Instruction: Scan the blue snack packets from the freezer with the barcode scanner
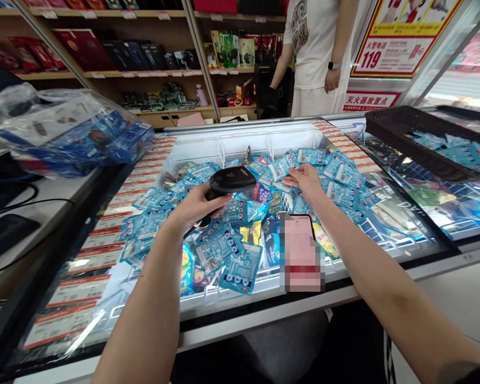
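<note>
My left hand (200, 205) is wrapped round the handle of a black barcode scanner (232, 180), whose head points to the right over the glass top of a chest freezer (240, 306). Between the fingers of my right hand (305, 181) is a small blue packet (282, 166) with printing on it. Many more blue packets (242, 266) lie spread over the glass, in a heap at the left and another to the right. A phone (303, 253) with a pink screen rests on the front edge, just below my right forearm.
Clear plastic bags with blue boxes (104, 133) stand at the left. A dark basket (408, 120) holding blue packets sits at the right. Behind the freezer stands a person (320, 58) in white, before shelves (144, 74) of packaged goods. Cables (28, 202) run along the left counter.
</note>
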`<state>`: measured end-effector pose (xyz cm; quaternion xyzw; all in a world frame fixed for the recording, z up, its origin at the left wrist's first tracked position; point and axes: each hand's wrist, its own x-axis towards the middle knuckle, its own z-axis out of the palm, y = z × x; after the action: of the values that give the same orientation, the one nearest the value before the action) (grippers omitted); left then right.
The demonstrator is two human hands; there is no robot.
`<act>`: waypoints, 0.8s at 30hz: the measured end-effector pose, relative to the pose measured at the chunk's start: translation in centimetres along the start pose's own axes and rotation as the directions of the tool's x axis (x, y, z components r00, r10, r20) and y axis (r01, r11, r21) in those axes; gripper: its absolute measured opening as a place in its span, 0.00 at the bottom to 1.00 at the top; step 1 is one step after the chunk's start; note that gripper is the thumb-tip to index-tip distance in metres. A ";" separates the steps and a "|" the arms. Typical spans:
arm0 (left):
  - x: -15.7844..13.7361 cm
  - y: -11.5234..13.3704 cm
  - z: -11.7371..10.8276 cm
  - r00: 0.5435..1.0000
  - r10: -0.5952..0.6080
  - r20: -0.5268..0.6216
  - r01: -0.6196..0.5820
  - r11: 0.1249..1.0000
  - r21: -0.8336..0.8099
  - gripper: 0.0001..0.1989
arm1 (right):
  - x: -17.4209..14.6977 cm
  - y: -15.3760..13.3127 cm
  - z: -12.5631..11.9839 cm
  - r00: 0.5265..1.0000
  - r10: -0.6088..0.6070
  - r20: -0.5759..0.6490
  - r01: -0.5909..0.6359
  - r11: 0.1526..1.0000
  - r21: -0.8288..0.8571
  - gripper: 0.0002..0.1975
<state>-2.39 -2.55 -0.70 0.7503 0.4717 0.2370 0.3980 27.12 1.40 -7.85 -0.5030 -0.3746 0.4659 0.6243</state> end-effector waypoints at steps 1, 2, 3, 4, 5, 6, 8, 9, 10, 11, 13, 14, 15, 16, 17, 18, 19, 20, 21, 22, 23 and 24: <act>0.0 0.0 0.0 1.000 0.008 0.010 -0.008 1.000 0.009 0.16 | 0.0 0.0 0.0 1.000 0.002 0.004 -0.002 1.000 0.006 0.12; 0.0 -0.1 -0.1 1.000 0.015 0.021 -0.015 1.000 0.018 0.16 | 0.0 0.0 0.0 1.000 0.005 0.008 -0.005 1.000 0.010 0.12; 0.0 -0.1 -0.1 0.999 0.020 0.029 -0.021 0.999 0.026 0.17 | 0.0 0.0 0.0 1.000 0.007 0.011 -0.007 1.000 0.012 0.12; 0.0 -0.1 -0.1 0.999 0.023 0.034 -0.024 0.999 0.034 0.17 | 0.1 0.1 -0.1 1.000 0.008 0.014 -0.008 1.000 0.012 0.12; 0.0 -0.1 -0.2 0.999 0.024 0.038 -0.026 0.999 0.041 0.17 | 0.1 0.1 -0.1 1.000 0.009 0.015 -0.009 1.000 0.010 0.12; 0.0 -0.1 -0.2 0.999 0.025 0.042 -0.027 0.999 0.047 0.18 | 0.1 0.1 -0.1 1.000 0.008 0.016 -0.009 1.000 0.008 0.13; 0.0 0.0 -0.2 0.999 0.025 0.048 -0.028 0.998 0.054 0.19 | 0.1 0.1 -0.2 1.000 0.006 0.017 -0.006 1.000 0.007 0.13; 0.0 0.0 -0.2 0.999 0.025 0.049 -0.027 0.998 0.056 0.19 | 0.1 0.1 -0.2 1.000 0.007 0.015 -0.007 1.000 0.007 0.13; 0.0 0.0 -0.2 0.998 0.023 0.052 -0.026 0.998 0.056 0.19 | 0.1 0.1 -0.2 1.000 0.009 0.014 -0.009 1.000 0.006 0.14; 0.0 0.0 -0.2 0.998 0.021 0.054 -0.024 0.998 0.055 0.19 | 0.1 0.2 -0.2 1.000 0.010 0.011 -0.010 1.000 0.006 0.14; 0.1 -0.1 -0.2 0.998 0.022 0.056 -0.025 0.998 0.050 0.19 | 0.2 0.2 -0.1 1.000 0.010 0.006 -0.010 1.000 0.007 0.15; 0.1 -0.1 -0.2 0.998 0.024 0.059 -0.027 0.999 0.047 0.19 | 0.2 0.2 -0.2 1.000 0.009 0.005 -0.009 1.000 0.010 0.15; 0.1 -0.1 -0.2 0.998 0.026 0.063 -0.029 0.999 0.046 0.19 | 0.2 0.2 -0.2 1.000 0.007 0.006 -0.007 1.000 0.016 0.15; 0.1 -0.1 -0.2 0.998 0.026 0.065 -0.029 0.999 0.045 0.19 | 0.2 0.2 -0.2 1.000 0.004 0.008 -0.005 1.000 0.023 0.15; 0.1 -0.1 -0.2 0.998 0.024 0.061 -0.027 0.999 0.041 0.19 | 0.2 0.3 -0.2 1.000 0.005 0.011 -0.005 1.000 0.028 0.14; 0.1 -0.1 -0.1 0.998 0.022 0.057 -0.024 0.999 0.033 0.19 | 0.2 0.3 -0.2 1.000 0.006 0.012 -0.006 0.999 0.031 0.14; 0.0 0.0 -0.1 0.999 0.021 0.048 -0.022 1.000 0.020 0.18 | 0.2 0.2 -0.2 1.000 0.008 0.012 -0.009 0.999 0.033 0.14; 0.0 0.0 0.0 0.999 0.021 0.035 -0.021 1.000 0.002 0.17 | 0.1 0.2 -0.1 1.000 0.011 0.007 -0.011 0.999 0.034 0.15; 0.0 0.0 0.0 1.000 0.020 0.022 -0.019 1.000 -0.017 0.16 | 0.0 0.1 -0.1 1.000 0.012 0.002 -0.012 0.999 0.033 0.15; 0.0 0.0 0.1 1.000 0.016 0.008 -0.016 0.999 -0.034 0.15 | -0.1 0.0 0.0 1.000 0.009 -0.003 -0.009 0.999 0.032 0.15; 0.1 -0.1 0.1 1.000 0.010 -0.008 -0.010 0.999 -0.048 0.15 | -0.1 -0.2 0.0 1.000 -0.001 -0.007 0.001 1.000 0.031 0.15; 0.1 -0.2 0.1 1.000 0.000 -0.024 -0.002 0.998 -0.059 0.14 | -0.1 -0.4 0.0 1.000 -0.019 -0.011 0.019 0.999 0.030 0.14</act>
<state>-2.39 -2.44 -0.92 0.7356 0.4688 0.2601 0.4142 27.15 1.25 -7.43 -0.4925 -0.3689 0.4626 0.6383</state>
